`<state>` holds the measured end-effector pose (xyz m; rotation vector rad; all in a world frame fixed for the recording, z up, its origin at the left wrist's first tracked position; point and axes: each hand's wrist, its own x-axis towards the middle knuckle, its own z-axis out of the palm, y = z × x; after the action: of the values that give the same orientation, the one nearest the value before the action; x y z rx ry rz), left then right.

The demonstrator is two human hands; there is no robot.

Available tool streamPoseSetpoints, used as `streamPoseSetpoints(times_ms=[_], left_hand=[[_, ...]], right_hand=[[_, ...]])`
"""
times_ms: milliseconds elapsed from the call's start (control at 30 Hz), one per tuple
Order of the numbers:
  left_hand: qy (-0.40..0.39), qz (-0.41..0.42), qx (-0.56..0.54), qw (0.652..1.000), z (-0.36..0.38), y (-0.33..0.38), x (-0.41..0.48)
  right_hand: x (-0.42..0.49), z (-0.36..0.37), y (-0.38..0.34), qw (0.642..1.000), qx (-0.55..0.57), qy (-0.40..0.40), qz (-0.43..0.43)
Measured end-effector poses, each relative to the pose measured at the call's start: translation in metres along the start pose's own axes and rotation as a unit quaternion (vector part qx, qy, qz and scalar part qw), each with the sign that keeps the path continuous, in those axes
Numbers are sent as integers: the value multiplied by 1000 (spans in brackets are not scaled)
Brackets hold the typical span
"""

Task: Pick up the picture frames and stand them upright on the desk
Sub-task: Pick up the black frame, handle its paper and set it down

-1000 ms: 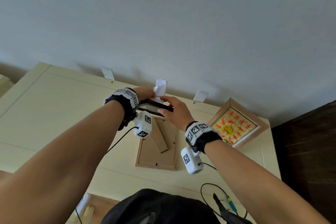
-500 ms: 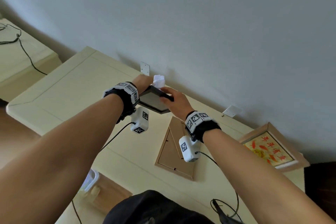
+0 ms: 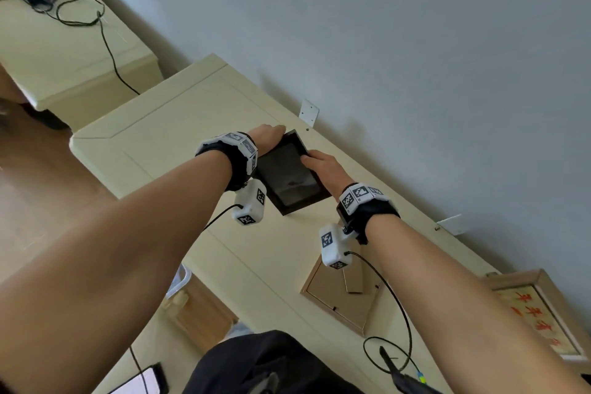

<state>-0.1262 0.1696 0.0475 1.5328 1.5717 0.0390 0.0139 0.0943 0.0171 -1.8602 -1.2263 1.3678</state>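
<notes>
A small black picture frame [image 3: 289, 174] with dark glass is held between both hands over the cream desk [image 3: 166, 131], its lower corner touching or nearly touching the desktop. My left hand [image 3: 267, 137] grips its far left edge. My right hand [image 3: 323, 166] grips its right edge, fingers on the glass. A light wooden frame [image 3: 342, 294] lies face down on the desk near me, its stand flap showing. Another wooden frame [image 3: 540, 310], with red characters on yellow, stands at the right end of the desk, partly behind my right forearm.
The grey wall [image 3: 383, 41] runs right behind the desk, with white brackets [image 3: 309, 112] along the back edge. A second cream cabinet [image 3: 64, 51] with black cables stands to the left. Wooden floor lies beyond the desk's left end.
The view has swung left and tilted. Both hands carried the black frame leftwards, away from the face-down wooden frame, and lowered it toward the desktop with its glass now facing me.
</notes>
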Motion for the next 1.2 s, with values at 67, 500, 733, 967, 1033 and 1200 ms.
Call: streamPoseSetpoints(times_ms=[67,500,733,967,1033,1200], left_hand=[[1,-3,4,1000,3,-2,3],[12,59,23,998,30,-12,9],[-5,147,40,988,31,-6,7],[5,202,100,974,27,2,11],[15,214,119,970,26,7,11],[38,217,164,962,27,8,10]], right_hand=[[4,0,6,1000,1,5,17],[7,6,38,994,1,26,107],[20,8,67,989,24,40,141],[2,8,42,983,47,33,173],[0,7,35,979,66,35,189],[0,8,33,975,97,43,197]])
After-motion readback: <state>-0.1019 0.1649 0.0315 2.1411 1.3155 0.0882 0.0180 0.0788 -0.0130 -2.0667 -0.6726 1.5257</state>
